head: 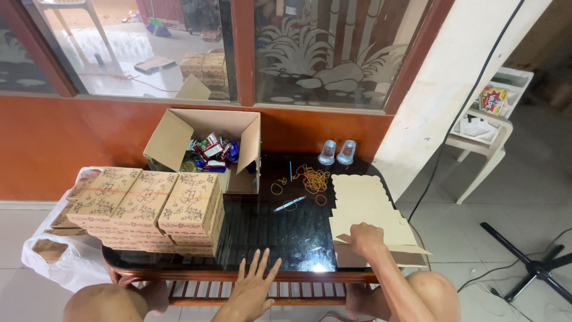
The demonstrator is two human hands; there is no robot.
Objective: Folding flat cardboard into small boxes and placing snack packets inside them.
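Flat tan die-cut cardboard box blanks (366,209) lie stacked at lower right of frame, on the right end of the dark glossy glass-topped table (280,229), the stack overhanging the table's right edge. Right hand (364,237) sits on the near corner of the stack, fingers curled down on the top sheet, thumb side seems to pinch its edge; full closure can't be told from this angle. Left hand (253,289) is at bottom centre, fingers spread wide apart, empty, tips at the table's near wooden rim.

Blanks look light, thin, stiff but bendy, likely to slide on each other; best grabbed at a free corner or the overhanging edge, one sheet peeled off.

Outward: blue pen (289,204) and loose rubber bands (313,179) mid-table, two clear upturned plastic cups (336,152) behind, open brown carton of coloured sachets (217,149) upper centre, banded stacks of folded patterned kraft boxes (152,209) left. Open glass between the hands is the free working room
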